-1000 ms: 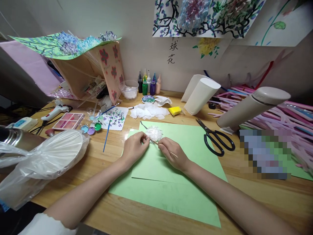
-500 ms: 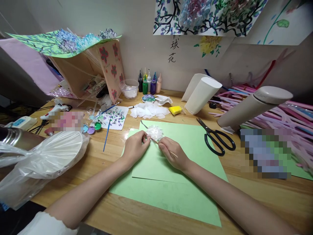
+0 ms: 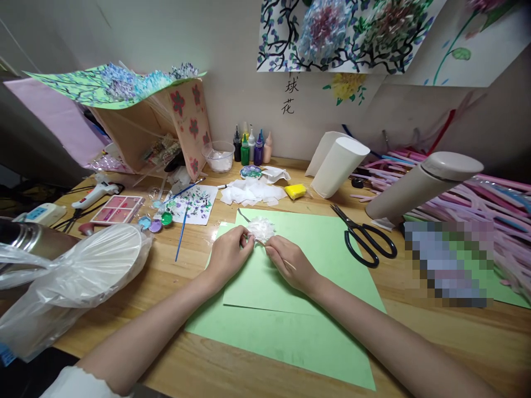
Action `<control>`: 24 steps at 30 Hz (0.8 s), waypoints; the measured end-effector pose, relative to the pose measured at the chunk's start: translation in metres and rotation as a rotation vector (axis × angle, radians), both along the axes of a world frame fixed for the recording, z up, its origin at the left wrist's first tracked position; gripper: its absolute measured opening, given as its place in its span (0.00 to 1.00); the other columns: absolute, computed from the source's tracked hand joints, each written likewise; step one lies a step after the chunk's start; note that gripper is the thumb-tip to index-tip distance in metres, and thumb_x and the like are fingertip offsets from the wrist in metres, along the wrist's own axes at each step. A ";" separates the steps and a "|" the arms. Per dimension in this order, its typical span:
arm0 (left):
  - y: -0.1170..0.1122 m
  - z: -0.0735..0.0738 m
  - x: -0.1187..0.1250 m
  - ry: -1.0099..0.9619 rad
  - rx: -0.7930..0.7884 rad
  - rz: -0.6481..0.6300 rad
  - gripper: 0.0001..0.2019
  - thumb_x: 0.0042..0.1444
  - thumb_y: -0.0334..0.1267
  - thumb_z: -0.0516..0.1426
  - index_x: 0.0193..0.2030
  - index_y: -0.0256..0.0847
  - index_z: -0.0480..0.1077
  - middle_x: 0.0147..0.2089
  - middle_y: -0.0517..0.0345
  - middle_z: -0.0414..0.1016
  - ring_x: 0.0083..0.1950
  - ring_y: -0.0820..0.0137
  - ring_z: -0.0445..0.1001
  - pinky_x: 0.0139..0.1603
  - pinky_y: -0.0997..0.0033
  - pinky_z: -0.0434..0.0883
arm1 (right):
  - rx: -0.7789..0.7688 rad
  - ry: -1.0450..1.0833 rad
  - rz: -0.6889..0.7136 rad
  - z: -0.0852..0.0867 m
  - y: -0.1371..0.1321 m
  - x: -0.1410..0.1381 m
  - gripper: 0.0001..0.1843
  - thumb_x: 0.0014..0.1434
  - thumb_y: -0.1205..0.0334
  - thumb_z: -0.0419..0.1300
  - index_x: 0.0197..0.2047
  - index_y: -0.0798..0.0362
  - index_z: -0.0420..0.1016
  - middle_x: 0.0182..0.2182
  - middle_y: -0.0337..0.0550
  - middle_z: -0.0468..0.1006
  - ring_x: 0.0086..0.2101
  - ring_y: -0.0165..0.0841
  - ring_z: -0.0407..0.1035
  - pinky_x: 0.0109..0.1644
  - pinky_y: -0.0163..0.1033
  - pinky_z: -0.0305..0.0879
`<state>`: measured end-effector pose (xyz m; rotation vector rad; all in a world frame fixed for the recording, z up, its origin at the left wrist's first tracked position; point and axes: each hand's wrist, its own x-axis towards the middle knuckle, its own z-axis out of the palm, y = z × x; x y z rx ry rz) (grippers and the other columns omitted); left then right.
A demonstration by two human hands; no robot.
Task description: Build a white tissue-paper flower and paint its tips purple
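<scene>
A fluffy white paper flower [image 3: 261, 229] lies on the upper part of a light green sheet of paper [image 3: 332, 265], with a dark painted line running from its upper left. At the flower's lower right, my right hand [image 3: 292, 261] is closed on a thin wooden stick [image 3: 289, 264]. The stick's tip points left, toward the fingers of my left hand [image 3: 230, 251]. Those fingers are pinched together at the flower's lower left edge; what lies between them is too small to make out. A second green sheet [image 3: 286, 348] lies beneath the first.
Black-handled scissors [image 3: 365, 235] lie right of the paper. Behind it are white tissue pieces [image 3: 253, 190], a yellow packet [image 3: 295, 192], a paper roll [image 3: 340, 166] and paint bottles [image 3: 258, 150]. A thermos [image 3: 423, 185] leans at right. A blue brush [image 3: 181, 235] and a bagged fan [image 3: 99, 265] lie left.
The camera view has tilted slightly upward, so the scene sits a little lower. Both hands stay at the flower's lower edge, with the right hand shifted slightly.
</scene>
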<state>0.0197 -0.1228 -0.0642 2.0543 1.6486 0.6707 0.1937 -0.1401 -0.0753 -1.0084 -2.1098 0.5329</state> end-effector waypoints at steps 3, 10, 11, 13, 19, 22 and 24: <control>0.009 0.005 -0.007 -0.043 0.016 0.012 0.08 0.58 0.42 0.51 0.33 0.41 0.67 0.27 0.62 0.71 0.28 0.72 0.68 0.29 0.73 0.61 | 0.058 0.061 0.017 0.002 -0.002 0.001 0.14 0.67 0.63 0.42 0.29 0.51 0.59 0.23 0.38 0.62 0.25 0.30 0.58 0.30 0.35 0.56; 0.077 0.013 -0.029 0.265 0.345 0.046 0.07 0.55 0.38 0.55 0.39 0.40 0.70 0.41 0.52 0.71 0.44 0.63 0.69 0.39 0.67 0.65 | 0.222 0.230 0.079 0.004 -0.007 0.005 0.14 0.65 0.67 0.40 0.30 0.52 0.60 0.21 0.38 0.62 0.23 0.30 0.57 0.28 0.36 0.55; 0.085 0.012 -0.030 0.344 0.378 -0.024 0.07 0.54 0.38 0.56 0.39 0.40 0.71 0.42 0.51 0.70 0.45 0.62 0.68 0.41 0.66 0.65 | 0.224 0.237 0.074 0.003 -0.007 0.005 0.14 0.65 0.67 0.40 0.29 0.52 0.60 0.21 0.38 0.62 0.23 0.30 0.56 0.28 0.36 0.55; 0.097 0.010 -0.027 0.462 0.420 -0.115 0.06 0.55 0.37 0.56 0.35 0.40 0.73 0.41 0.50 0.71 0.44 0.62 0.68 0.41 0.64 0.64 | 0.226 0.245 0.063 0.003 -0.007 0.005 0.14 0.65 0.67 0.40 0.29 0.51 0.60 0.21 0.38 0.61 0.23 0.30 0.56 0.28 0.36 0.55; 0.103 0.009 -0.020 0.518 0.453 -0.100 0.09 0.57 0.31 0.51 0.31 0.38 0.71 0.38 0.49 0.71 0.43 0.60 0.67 0.41 0.62 0.62 | 0.249 0.280 0.073 0.000 -0.007 0.005 0.14 0.64 0.67 0.41 0.29 0.51 0.60 0.21 0.38 0.61 0.23 0.30 0.56 0.28 0.36 0.54; 0.101 0.017 -0.023 0.493 0.460 -0.053 0.07 0.58 0.33 0.51 0.34 0.38 0.70 0.39 0.49 0.70 0.43 0.60 0.67 0.41 0.62 0.63 | 0.250 0.295 0.069 0.001 -0.007 0.006 0.14 0.64 0.66 0.40 0.29 0.51 0.60 0.21 0.38 0.61 0.23 0.30 0.56 0.28 0.37 0.54; 0.098 0.025 -0.026 0.389 0.435 -0.031 0.07 0.59 0.35 0.51 0.35 0.39 0.69 0.39 0.50 0.70 0.43 0.62 0.67 0.42 0.63 0.63 | 0.211 0.297 0.053 0.001 -0.007 0.007 0.15 0.65 0.65 0.40 0.29 0.51 0.60 0.21 0.38 0.61 0.23 0.31 0.57 0.29 0.37 0.55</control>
